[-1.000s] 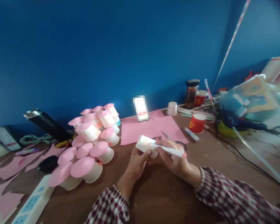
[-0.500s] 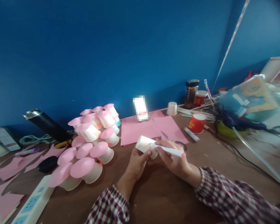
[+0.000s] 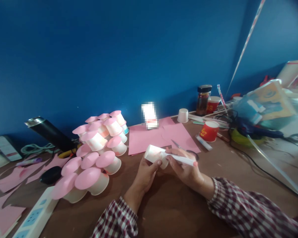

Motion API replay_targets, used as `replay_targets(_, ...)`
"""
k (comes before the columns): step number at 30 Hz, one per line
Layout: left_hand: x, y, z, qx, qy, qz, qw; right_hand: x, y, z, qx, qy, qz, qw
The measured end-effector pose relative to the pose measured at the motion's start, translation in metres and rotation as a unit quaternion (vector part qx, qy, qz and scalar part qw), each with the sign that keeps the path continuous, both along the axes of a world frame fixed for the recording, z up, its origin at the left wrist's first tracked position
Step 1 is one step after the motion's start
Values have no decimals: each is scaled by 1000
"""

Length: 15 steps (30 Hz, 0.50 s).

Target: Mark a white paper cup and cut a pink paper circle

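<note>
My left hand [image 3: 145, 175] holds a white paper cup [image 3: 153, 153] on its side just above the brown table [image 3: 178, 208], thumb pressed on its wall. My right hand [image 3: 186, 170] grips a white glue tube [image 3: 181, 159] with a pink end, and the tube's tip touches the cup's bottom. Behind the hands lie pink paper sheets [image 3: 149, 137] with scissors [image 3: 186, 149] on them.
A pile of paper cups topped with pink discs [image 3: 94, 155] fills the left. A power strip [image 3: 36, 215], black mouse [image 3: 51, 174] and black flask [image 3: 49, 132] lie further left. Red cups [image 3: 209, 131], a jar [image 3: 203, 99], cables and a glue gun [image 3: 255, 132] crowd the right.
</note>
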<state>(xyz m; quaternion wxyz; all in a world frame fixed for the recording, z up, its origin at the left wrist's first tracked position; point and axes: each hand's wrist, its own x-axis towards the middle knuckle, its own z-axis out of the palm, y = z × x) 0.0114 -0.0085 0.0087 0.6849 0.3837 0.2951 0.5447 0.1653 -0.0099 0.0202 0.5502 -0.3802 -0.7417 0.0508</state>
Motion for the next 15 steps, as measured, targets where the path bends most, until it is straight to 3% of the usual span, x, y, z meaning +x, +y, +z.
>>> replay_targets(15,0,0,-1,5,-7,-5,1000,-1,-3,5,7,-13,2,1000)
